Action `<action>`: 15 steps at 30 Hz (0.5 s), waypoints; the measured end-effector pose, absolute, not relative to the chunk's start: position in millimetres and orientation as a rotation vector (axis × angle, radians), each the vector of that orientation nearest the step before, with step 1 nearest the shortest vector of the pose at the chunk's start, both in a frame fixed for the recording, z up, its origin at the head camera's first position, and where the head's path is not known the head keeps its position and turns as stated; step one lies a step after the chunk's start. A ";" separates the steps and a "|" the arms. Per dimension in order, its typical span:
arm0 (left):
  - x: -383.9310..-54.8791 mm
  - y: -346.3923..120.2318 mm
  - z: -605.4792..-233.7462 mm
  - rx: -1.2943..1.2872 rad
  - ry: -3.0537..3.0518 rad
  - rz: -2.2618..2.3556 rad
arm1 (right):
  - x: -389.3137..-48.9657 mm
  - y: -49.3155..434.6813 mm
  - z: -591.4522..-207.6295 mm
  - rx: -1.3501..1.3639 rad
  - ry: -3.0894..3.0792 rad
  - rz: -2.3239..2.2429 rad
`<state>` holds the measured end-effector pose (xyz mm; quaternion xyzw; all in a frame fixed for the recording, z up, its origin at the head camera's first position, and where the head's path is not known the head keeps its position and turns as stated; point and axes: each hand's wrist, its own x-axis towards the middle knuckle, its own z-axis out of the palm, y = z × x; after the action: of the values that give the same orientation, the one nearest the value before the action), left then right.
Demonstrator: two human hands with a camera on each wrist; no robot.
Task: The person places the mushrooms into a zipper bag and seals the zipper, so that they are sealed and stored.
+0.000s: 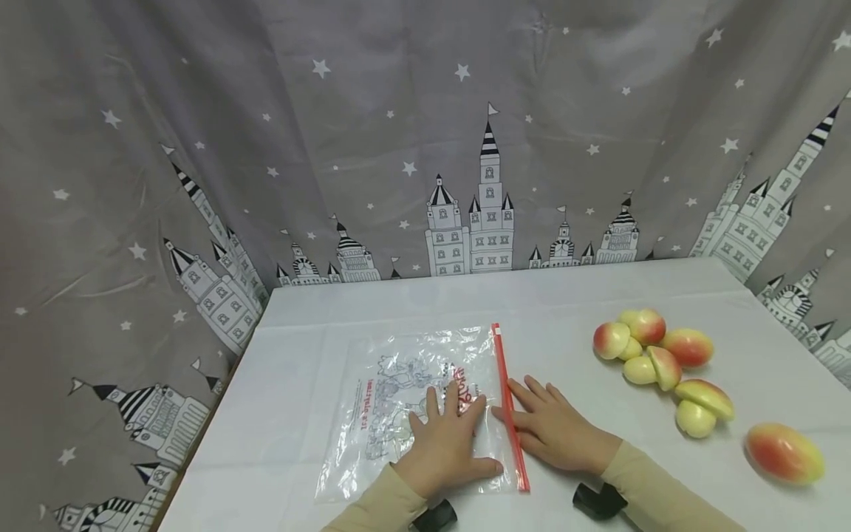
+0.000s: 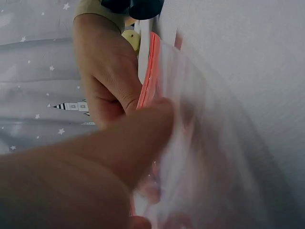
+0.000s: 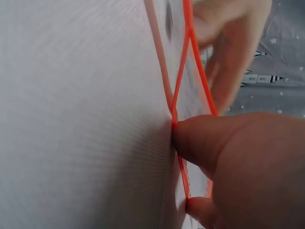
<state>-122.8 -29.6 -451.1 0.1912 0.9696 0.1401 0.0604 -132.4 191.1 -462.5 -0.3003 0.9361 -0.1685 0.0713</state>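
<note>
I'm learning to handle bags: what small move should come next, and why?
Probably, the right hand should gently widen the mouth of the clear bag: its red edge is parted in the right wrist view, and the left hand rests on the bag.

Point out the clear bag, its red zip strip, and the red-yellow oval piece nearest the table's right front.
Clear bag (image 1: 392,414): head view, printed front panel.
Red zip strip (image 1: 501,360): head view, upper stretch.
Red-yellow oval piece (image 1: 784,454): head view, middle of its upper surface.
</note>
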 end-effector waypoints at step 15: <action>-121.7 -29.4 -451.8 0.626 3.064 0.371 | -131.1 189.6 -459.6 -0.894 2.809 -0.519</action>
<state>-121.7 -29.4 -451.8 0.1986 0.9730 0.1178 -0.0036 -131.1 189.6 -459.6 -0.2978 0.9359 -0.1729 0.0741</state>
